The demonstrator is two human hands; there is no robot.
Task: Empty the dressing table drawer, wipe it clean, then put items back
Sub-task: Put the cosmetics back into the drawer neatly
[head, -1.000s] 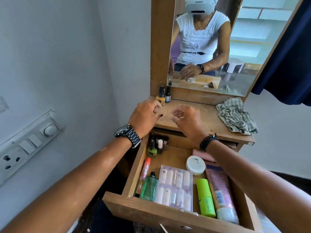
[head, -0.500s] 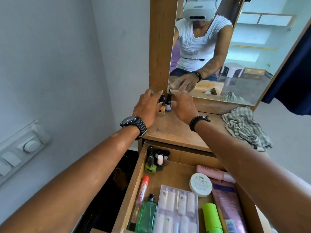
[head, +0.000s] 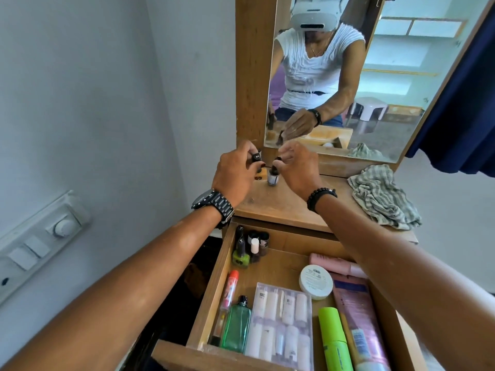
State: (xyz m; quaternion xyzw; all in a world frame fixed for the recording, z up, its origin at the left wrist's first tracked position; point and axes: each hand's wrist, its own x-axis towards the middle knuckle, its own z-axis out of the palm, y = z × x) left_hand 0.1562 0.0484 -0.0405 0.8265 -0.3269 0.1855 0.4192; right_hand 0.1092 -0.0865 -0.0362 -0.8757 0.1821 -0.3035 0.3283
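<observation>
The open wooden drawer [head: 214, 290] holds several nail polish bottles [head: 249, 247] in its back left corner, a red-capped tube [head: 229, 290], a green glass bottle [head: 237, 328], a clear case of small bottles [head: 284, 322], a white round jar [head: 316, 281], a lime green tube [head: 334, 341] and a pink tube [head: 359, 322]. On the tabletop [head: 281, 202] by the mirror, my left hand [head: 235, 172] grips the black cap of a nail polish bottle [head: 256, 158], whose body is mostly hidden. My right hand [head: 297, 167] pinches the dark cap of a pale nail polish bottle [head: 273, 178], which stands on the wood.
A striped grey cloth [head: 383, 199] lies crumpled at the tabletop's right end. The mirror [head: 375, 76] rises directly behind the bottles. A switch panel [head: 40, 245] is on the left wall, and a dark blue curtain [head: 468, 103] hangs at the right.
Both hands moved from the front of the tabletop to its back by the mirror and closed on the caps of the two nail polish bottles. The view shifted forward.
</observation>
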